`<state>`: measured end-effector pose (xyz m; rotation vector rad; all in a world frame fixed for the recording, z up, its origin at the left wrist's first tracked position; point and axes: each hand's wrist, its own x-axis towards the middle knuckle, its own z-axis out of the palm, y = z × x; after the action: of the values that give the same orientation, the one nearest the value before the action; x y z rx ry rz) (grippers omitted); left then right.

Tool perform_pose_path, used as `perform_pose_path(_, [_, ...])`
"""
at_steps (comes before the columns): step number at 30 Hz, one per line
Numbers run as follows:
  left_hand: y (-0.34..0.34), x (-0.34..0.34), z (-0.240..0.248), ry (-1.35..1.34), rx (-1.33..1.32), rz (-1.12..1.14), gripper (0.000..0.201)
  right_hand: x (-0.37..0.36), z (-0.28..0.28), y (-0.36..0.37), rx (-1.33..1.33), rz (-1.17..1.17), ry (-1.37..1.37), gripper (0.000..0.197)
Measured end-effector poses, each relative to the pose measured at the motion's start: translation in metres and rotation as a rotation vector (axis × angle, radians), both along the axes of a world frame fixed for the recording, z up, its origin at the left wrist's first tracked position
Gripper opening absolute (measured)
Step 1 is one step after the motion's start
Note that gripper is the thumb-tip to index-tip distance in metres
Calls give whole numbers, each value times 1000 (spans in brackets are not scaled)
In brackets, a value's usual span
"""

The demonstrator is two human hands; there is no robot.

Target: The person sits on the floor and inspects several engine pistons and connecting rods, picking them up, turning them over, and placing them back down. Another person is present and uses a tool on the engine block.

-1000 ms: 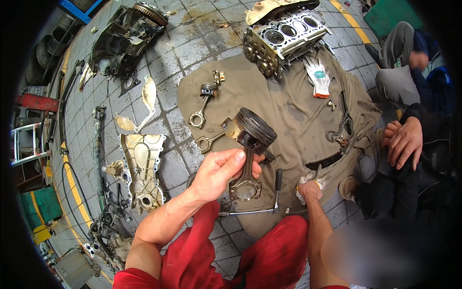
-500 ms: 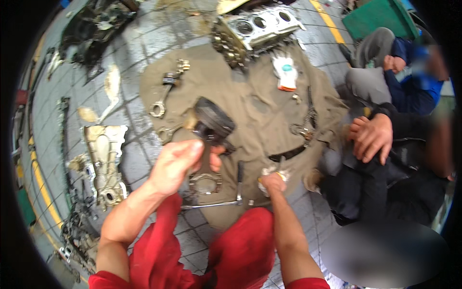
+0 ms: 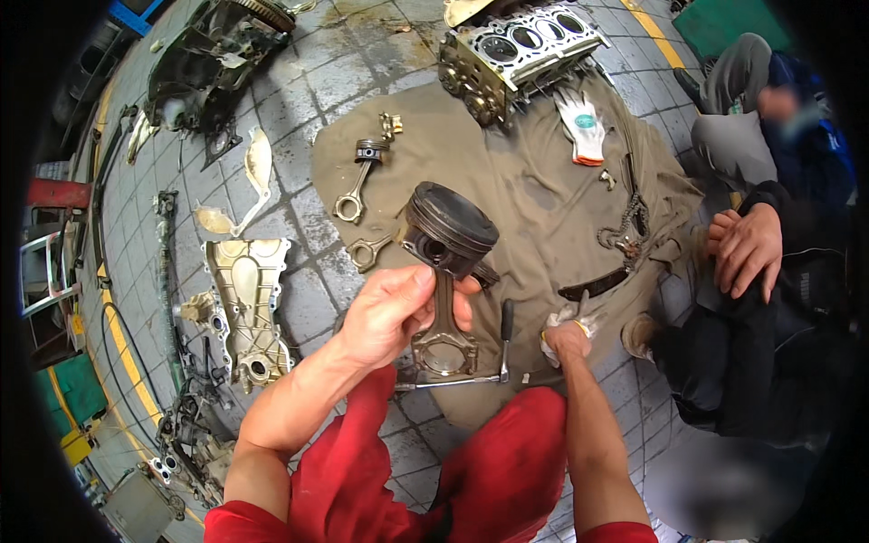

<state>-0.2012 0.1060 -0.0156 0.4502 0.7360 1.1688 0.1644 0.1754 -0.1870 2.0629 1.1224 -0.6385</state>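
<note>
My left hand [image 3: 389, 312] is closed around the rod of a piston with its connecting rod, just under the piston crown [image 3: 450, 226]. The dark crown is tilted up and away, and the rod's big end [image 3: 445, 353] hangs below my fingers. Close to my right knee, my right hand [image 3: 568, 340] is closed on a soiled white work glove [image 3: 587, 324] with a yellow edge; part of the fingers is hidden. Between the hands, a ratchet wrench [image 3: 506, 339] with a dark handle lies on the brown cloth [image 3: 534, 226]. Another piston with rod [image 3: 362, 172] rests at the cloth's far left.
An engine block [image 3: 525, 59] stands at the far edge. White gloves [image 3: 582, 127], a chain [image 3: 625, 235] and a dark curved guide [image 3: 597, 285] lie to the right. A metal cover [image 3: 249, 303] is at left. Two people sit at right, one's hands [image 3: 751, 249] nearby.
The view has turned left, so the whole scene sits farther right in the picture. Both hands keep their holds, and the piston shows more sharply.
</note>
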Motion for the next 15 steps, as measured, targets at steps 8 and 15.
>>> perform_pose_path(8, [5,7,1,-229,72,-50,54,10,-16,-8,68,3,10,44])
perform_pose_path(15, [0,5,-9,-450,131,-84,54,6,-11,-3,33,-16,39,49])
